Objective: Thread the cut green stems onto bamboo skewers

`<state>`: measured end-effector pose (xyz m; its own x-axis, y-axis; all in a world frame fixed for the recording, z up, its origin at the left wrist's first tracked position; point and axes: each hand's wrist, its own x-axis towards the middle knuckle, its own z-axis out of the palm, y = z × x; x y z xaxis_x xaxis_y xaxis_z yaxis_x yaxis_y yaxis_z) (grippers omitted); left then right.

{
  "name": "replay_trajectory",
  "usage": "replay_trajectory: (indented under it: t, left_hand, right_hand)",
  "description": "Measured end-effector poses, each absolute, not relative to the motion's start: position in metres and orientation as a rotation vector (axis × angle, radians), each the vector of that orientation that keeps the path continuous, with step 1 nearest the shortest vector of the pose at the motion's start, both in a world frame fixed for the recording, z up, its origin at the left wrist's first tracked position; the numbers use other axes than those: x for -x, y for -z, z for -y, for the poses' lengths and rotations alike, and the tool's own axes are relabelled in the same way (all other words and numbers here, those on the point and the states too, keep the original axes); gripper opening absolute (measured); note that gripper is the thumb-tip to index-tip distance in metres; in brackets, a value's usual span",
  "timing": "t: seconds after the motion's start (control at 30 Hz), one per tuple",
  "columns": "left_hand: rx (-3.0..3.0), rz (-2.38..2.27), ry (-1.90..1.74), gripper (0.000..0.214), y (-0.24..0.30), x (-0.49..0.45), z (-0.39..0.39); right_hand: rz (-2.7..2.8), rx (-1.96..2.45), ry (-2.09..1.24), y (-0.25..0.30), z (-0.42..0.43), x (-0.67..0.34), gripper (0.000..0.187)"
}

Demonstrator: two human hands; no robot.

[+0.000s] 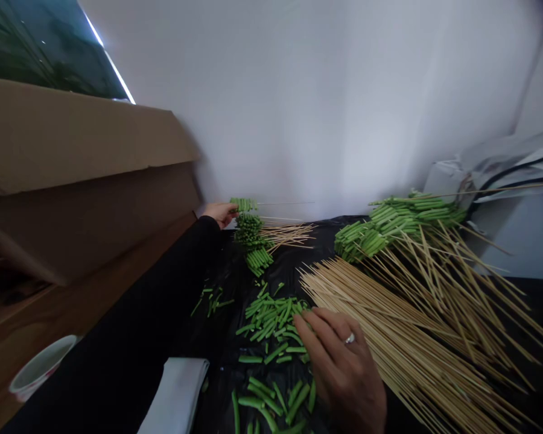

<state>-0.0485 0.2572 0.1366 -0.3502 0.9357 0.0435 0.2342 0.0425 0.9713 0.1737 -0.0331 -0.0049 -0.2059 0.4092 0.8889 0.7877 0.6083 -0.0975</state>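
At the far left of the dark plastic sheet, my left hand [221,213] is closed on a skewer of green bean pieces [244,205]. Its bare stick points right. Just below lies a stack of filled bean skewers [250,232], sticks also pointing right. My right hand [341,367], with a ring on one finger, reaches over the loose cut green beans [274,316]. Its fingers are stretched forward and slightly apart, with the tips at the pile's right edge. The thumb is hidden. Beside that hand lies a large bundle of bare bamboo skewers [389,319].
More filled bean skewers [398,226] are heaped at the back right, near a white box [511,223]. An open cardboard box [90,199] stands at left, above a bowl [43,367]. A folded white item [174,395] lies in front. The wall [298,108] closes off the back.
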Motion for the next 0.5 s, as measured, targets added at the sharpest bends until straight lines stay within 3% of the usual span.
replay_trajectory:
  t: [0.27,0.5]
  left_hand:
    - [-1.468,-2.009,-1.294,0.035,-0.115,0.052,-0.288]
    - [-1.577,-1.932,-1.27,0.037,-0.104,0.049,-0.286]
  right_hand:
    - [1.829,0.994,0.461,0.008,0.032,-0.169,0.032]
    - [1.833,0.953,0.42,0.01,0.032,-0.167,0.028]
